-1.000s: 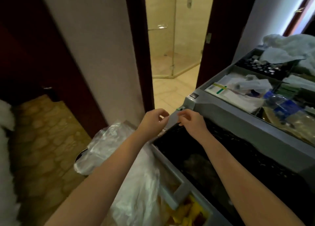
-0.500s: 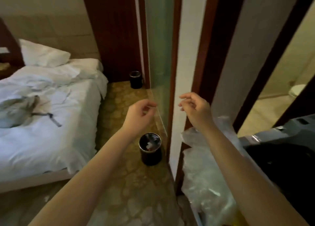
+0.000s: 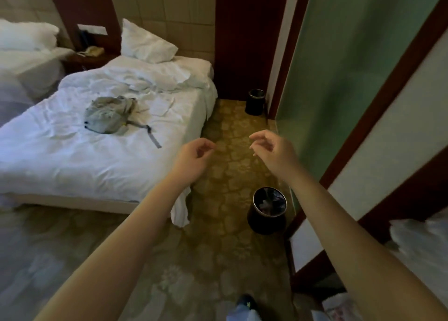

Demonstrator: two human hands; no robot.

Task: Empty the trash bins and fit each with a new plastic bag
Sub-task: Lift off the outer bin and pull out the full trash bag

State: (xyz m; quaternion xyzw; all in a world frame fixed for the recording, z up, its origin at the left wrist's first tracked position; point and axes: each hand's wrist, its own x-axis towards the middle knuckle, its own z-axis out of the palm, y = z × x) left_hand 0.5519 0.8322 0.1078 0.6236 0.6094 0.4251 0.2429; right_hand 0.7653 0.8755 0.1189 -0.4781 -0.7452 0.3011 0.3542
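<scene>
A small black trash bin (image 3: pixel 266 220) stands on the patterned carpet by the glass partition, with crumpled trash inside it. A second black bin (image 3: pixel 255 102) sits farther back in the corner past the bed. My left hand (image 3: pixel 194 156) and my right hand (image 3: pixel 275 152) are raised side by side in mid-air above the carpet, between the two bins. Their fingers are loosely curled and I see nothing held in either. A clear plastic bag (image 3: pixel 417 238) shows at the right edge.
An unmade white bed (image 3: pixel 97 146) with a grey bag (image 3: pixel 109 114) on it fills the left. A green glass partition (image 3: pixel 351 66) and dark wood frames line the right. A nightstand with a phone (image 3: pixel 92 51) stands between two beds. My shoe (image 3: pixel 244 303) shows below.
The view has swung left from the housekeeping cart and bathroom door into the bedroom. Both hands left the cart's edge and now hang apart in the air. The two bins came into view.
</scene>
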